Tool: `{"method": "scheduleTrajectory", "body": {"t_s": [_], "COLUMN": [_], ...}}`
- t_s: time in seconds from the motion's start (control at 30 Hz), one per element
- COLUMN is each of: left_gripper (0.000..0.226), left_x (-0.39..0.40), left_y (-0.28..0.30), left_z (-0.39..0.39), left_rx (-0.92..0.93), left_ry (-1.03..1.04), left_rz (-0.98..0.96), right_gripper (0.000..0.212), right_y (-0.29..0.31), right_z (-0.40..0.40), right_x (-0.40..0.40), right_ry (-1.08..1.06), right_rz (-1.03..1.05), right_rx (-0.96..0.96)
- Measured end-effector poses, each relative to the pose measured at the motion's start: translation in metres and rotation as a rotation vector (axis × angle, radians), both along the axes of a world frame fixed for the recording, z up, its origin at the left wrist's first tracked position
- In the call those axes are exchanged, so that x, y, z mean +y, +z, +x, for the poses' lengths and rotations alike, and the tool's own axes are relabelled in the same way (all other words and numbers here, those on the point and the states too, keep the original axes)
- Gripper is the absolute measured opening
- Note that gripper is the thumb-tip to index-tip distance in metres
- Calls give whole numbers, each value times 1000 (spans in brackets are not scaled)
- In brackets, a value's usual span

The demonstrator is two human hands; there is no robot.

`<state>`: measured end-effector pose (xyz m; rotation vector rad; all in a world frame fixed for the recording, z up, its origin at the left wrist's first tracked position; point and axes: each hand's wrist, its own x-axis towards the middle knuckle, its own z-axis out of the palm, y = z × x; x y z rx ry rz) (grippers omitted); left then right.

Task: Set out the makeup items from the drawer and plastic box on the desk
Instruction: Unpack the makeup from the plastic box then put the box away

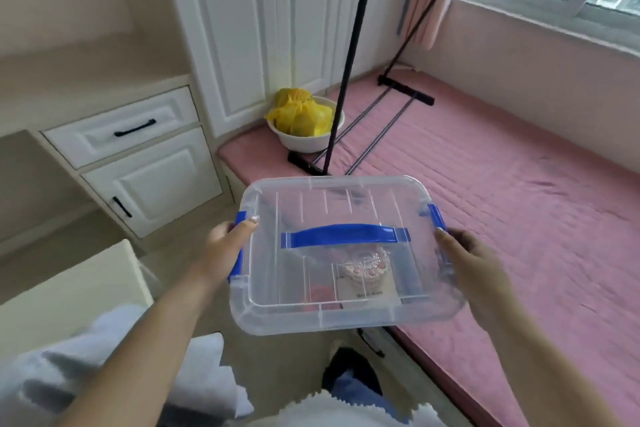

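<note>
The clear plastic box (339, 253) hangs between both hands, lid on; left hand (227, 246) grips its left blue latch; right hand (467, 260) clasps the right end.

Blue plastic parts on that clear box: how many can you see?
3: a blue plastic handle across the lid's middle, a blue latch by the left hand, and another blue latch by the right hand. None seem hidden.
</note>
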<state>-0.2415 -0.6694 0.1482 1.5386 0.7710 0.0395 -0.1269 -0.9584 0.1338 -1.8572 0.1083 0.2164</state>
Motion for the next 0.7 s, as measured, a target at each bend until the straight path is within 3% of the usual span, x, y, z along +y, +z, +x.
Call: {"method": "scheduleTrajectory", "body": {"t_s": [0.17, 0.3, 0.47, 0.63, 0.7], "left_gripper": [35, 65, 86, 45, 41], "left_x": [40, 80, 135, 219, 263], "left_y": [10, 9, 2, -10, -8], "left_z": [59, 77, 79, 91, 99], "left_rx": [61, 125, 167, 186, 206], "left_ry": [236, 388, 594, 793, 819], "left_rz": [29, 93, 135, 221, 274], "right_gripper": [11, 15, 11, 22, 22], "right_y": [7, 12, 8, -3, -4], "right_z": [133, 197, 242, 268, 279], "right_x": [79, 155, 253, 365, 416], "right_ry": [272, 471, 728, 865, 896], "right_rz": [12, 4, 27, 23, 12], "right_rx": [33, 33, 27, 38, 33]}}
